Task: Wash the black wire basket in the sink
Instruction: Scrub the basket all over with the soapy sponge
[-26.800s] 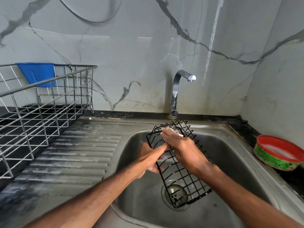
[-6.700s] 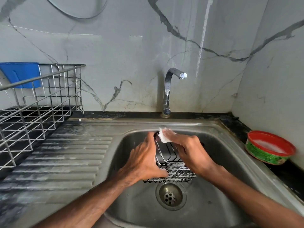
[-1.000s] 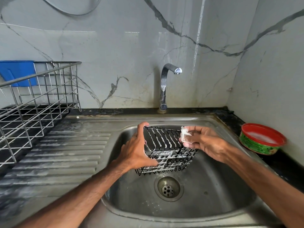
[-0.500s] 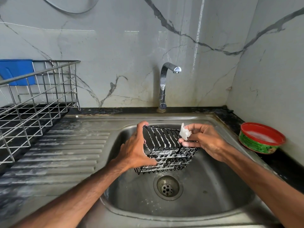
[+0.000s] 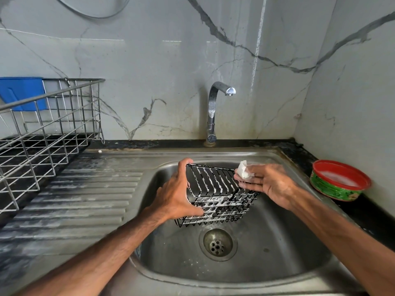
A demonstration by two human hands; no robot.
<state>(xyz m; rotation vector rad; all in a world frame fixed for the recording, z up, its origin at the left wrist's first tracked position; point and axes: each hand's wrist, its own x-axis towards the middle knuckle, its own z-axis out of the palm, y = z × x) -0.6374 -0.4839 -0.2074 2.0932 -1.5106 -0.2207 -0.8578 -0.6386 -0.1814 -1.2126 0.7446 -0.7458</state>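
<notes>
Fingers (image 5: pixel 193 212) of the left hand (image 5: pixel 173 195) clamp the basket (image 5: pixel 215 182) tilted over the sink (image 5: pixel 269 242), probably baring its bars; right hand (image 5: pixel 269 182) pinches a scrubber (image 5: pixel 242 170).

Two hands, the left hand (image 5: pixel 175 195) and the right hand (image 5: pixel 267 182), at one steel sink (image 5: pixel 277 242) with one drain (image 5: pixel 218 244) and one tap (image 5: pixel 212 112); one black wire basket (image 5: pixel 220 199) and one small white pad (image 5: pixel 243 173); one steel wire rack (image 5: pixel 49 124) carrying one blue plastic piece (image 5: pixel 21 92); one round tub (image 5: pixel 339 182), red-rimmed and green-sided, on the one dark table (image 5: pixel 363 210) at right
</notes>
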